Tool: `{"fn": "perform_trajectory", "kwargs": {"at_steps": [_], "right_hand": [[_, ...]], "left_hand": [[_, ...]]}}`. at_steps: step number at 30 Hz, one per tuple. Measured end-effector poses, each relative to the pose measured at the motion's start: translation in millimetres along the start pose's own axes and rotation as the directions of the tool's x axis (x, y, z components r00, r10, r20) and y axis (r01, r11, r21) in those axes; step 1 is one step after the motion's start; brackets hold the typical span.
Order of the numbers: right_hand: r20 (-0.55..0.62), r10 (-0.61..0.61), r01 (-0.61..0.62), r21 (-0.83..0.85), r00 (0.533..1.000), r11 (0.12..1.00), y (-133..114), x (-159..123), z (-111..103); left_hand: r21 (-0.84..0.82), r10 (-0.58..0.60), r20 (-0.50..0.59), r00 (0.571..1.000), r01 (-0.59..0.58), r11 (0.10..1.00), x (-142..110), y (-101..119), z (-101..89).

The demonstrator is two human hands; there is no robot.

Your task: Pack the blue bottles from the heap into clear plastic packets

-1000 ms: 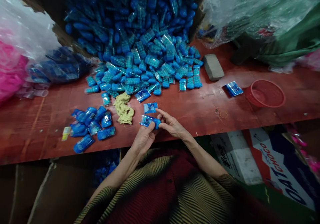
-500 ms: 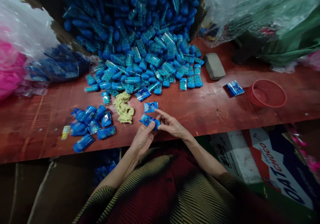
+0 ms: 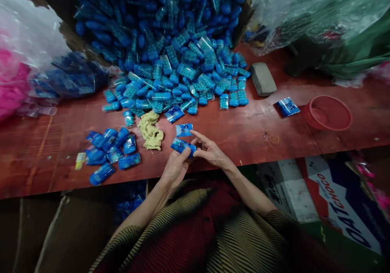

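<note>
My left hand [image 3: 176, 168] is closed around a small container in a blue printed wrapper [image 3: 183, 147], its thumb lying along the near side. My right hand [image 3: 211, 153] pinches the right end of that container between thumb and curled fingers, while its index finger stretches forward. Close to that fingertip, a flat blue printed sleeve [image 3: 184, 130] lies on the table. Just behind it is a second stack of blue sleeves [image 3: 174, 113]. Left of my hands sits a lump of yellowish putty-like material [image 3: 150, 131]. Several blue-wrapped containers [image 3: 114, 153] are grouped further left.
A large heap of blue-capped clear containers with blue beads [image 3: 170, 78] spills from a carton onto the red table [image 3: 231, 139]. To the right are a grey block [image 3: 263, 79], more blue sleeves [image 3: 287, 107] and a red plastic basket [image 3: 329, 113]. Plastic bags flank both sides.
The wrapped container has turned slightly in my fingers and shifted a little to the right. Both hands keep nearly the same place, and the things on the table stay put.
</note>
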State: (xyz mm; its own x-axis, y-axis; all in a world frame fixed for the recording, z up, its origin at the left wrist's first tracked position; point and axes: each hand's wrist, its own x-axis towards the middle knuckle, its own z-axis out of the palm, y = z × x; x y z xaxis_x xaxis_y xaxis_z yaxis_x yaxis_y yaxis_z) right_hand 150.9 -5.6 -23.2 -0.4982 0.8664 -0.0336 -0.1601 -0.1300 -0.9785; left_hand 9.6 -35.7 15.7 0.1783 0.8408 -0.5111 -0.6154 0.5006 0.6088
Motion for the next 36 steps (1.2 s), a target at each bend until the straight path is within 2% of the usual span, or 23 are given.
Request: {"fn": "perform_trajectory", "kwargs": {"at_steps": [4,10,14,18,23,26,28,30,32,34,36], "right_hand": [[0.008,0.011,-0.011,0.024,1.0,1.0,-1,-1,-1],[-0.069,-0.004,0.004,-0.014,0.998,1.0,9,-4,10],[-0.12,0.021,-0.024,-0.02,0.992,1.0,12,-3,12],[-0.078,0.029,-0.032,-0.04,0.997,0.999,8,-1,8],[-0.071,0.017,-0.025,-0.112,0.997,0.993,6,-1,10],[-0.039,0.001,-0.007,-0.158,0.999,0.987,8,-1,14],[-0.015,-0.049,0.045,-0.23,0.999,0.972,8,0,14],[-0.026,-0.118,0.1,-0.372,0.993,0.923,6,3,11],[-0.057,-0.183,0.122,-0.552,0.982,0.825,3,10,6],[-0.076,-0.208,0.09,-0.722,0.975,0.686,1,21,1],[-0.102,-0.18,0.006,-0.855,0.978,0.519,-1,36,-3]], "left_hand": [[-0.017,-0.054,0.057,0.997,0.055,0.998,0,2,-2.8],[-0.067,-0.029,-0.035,0.999,0.027,0.997,0,-3,-2.1],[-0.106,-0.064,0.007,0.998,0.065,0.992,-1,-3,0.0],[-0.134,-0.093,0.05,0.994,0.099,0.986,-1,-2,-3.0],[-0.167,-0.102,0.039,0.994,0.107,0.98,-1,-6,-3.8],[-0.162,-0.114,-0.016,0.993,0.11,0.981,-3,4,-6.5],[-0.208,-0.038,-0.091,0.995,0.018,0.978,-5,23,-15.1],[-0.284,0.145,-0.212,0.966,-0.203,0.937,-8,49,-28.4],[-0.316,0.265,-0.338,0.903,-0.374,0.872,-10,72,-41.2],[-0.307,0.282,-0.375,0.883,-0.405,0.861,-11,82,-47.3],[-0.272,0.197,-0.316,0.928,-0.288,0.918,-8,75,-45.2]]}}
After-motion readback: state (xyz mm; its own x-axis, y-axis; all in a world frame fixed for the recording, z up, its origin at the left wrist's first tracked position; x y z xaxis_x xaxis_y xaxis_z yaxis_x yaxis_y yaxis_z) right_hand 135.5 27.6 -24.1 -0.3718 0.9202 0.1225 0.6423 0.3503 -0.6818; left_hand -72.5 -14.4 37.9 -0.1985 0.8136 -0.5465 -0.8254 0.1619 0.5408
